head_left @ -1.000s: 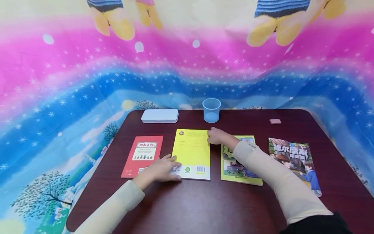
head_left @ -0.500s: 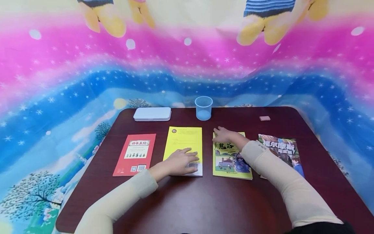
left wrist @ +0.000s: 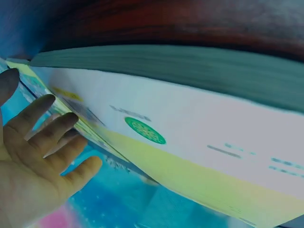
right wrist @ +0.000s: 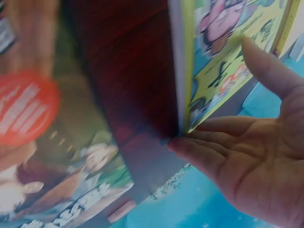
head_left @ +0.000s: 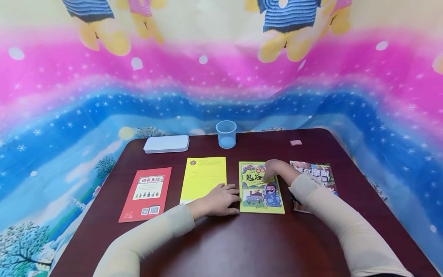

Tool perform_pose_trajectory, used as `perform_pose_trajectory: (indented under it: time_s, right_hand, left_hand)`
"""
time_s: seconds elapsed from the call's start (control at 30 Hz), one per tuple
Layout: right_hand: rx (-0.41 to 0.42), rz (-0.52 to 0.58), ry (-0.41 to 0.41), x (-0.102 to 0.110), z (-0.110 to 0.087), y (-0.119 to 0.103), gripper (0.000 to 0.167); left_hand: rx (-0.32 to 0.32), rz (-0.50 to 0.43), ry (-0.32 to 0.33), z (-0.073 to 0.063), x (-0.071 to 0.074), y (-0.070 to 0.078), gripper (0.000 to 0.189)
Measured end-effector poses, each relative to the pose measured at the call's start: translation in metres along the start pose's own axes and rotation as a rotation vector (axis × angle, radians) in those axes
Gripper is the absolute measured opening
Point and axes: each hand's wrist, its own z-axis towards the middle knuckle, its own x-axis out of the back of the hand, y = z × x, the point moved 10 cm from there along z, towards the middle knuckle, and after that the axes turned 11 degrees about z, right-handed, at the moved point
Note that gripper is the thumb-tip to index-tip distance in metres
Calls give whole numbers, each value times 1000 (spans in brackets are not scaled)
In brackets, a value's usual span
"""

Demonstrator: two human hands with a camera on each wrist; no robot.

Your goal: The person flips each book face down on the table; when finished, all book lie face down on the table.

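Observation:
The yellow book (head_left: 204, 173) lies back cover up on the table. Over its lower right corner my left hand (head_left: 222, 199) is spread, fingertips by the left edge of the yellow-green comic book (head_left: 254, 198). In the left wrist view those fingers (left wrist: 61, 154) extend loosely with nothing gripped. At the comic book's upper right is my right hand (head_left: 277, 169). The right wrist view has its thumb (right wrist: 268, 69) over the cover and its straight fingers (right wrist: 209, 147) along the book's corner; whether the thumb presses is unclear.
A red book (head_left: 145, 194) lies left, a dark illustrated book (head_left: 327, 175) right, partly under my right sleeve. Along the back stand a white case (head_left: 167, 144), a clear blue cup (head_left: 226, 134) and a pink eraser (head_left: 295, 142). A patterned cloth (head_left: 194, 88) hangs behind the table.
My right hand has gone from the yellow book's upper right corner across to the comic book's upper right. My left hand has slid right over the yellow book's lower part. The view has turned right.

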Motion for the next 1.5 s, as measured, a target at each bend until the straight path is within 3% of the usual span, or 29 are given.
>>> perform_pose_trajectory:
  time_s: [0.17, 0.33, 0.5, 0.7, 0.8, 0.93, 1.17, 1.3, 1.37, 1.5]
  right_hand:
    - [12, -21, 74, 13, 0, -1, 58]
    - [-47, -21, 89, 21, -1, 2, 49]
    - [-73, -26, 91, 22, 0, 3, 44]
    - [3, -37, 79, 12, 8, 1, 32]
    - [34, 23, 104, 13, 9, 2, 34]
    - [52, 174, 131, 17, 10, 6, 62]
    - [-9, 399, 71, 17, 10, 18, 75]
    - [-37, 548, 77, 19, 10, 21, 74]
    - [-43, 590, 104, 21, 11, 21, 73]
    - [-59, 593, 125, 18, 13, 15, 70]
  left_hand:
    - [29, 82, 29, 4, 2, -1, 53]
    - [67, 89, 52, 8, 8, -4, 63]
    - [84, 121, 88, 12, 14, -2, 50]
    - [84, 121, 64, 15, 9, 2, 42]
    - [57, 123, 72, 16, 9, 7, 37]
    - [45, 89, 108, 14, 11, 10, 33]
    - [97, -185, 243, 4, 21, 2, 34]
    - [139, -349, 246, 4, 21, -5, 41]
    - [194, -464, 220, 6, 16, -11, 46]
    - [383, -838, 192, 5, 2, -26, 57]
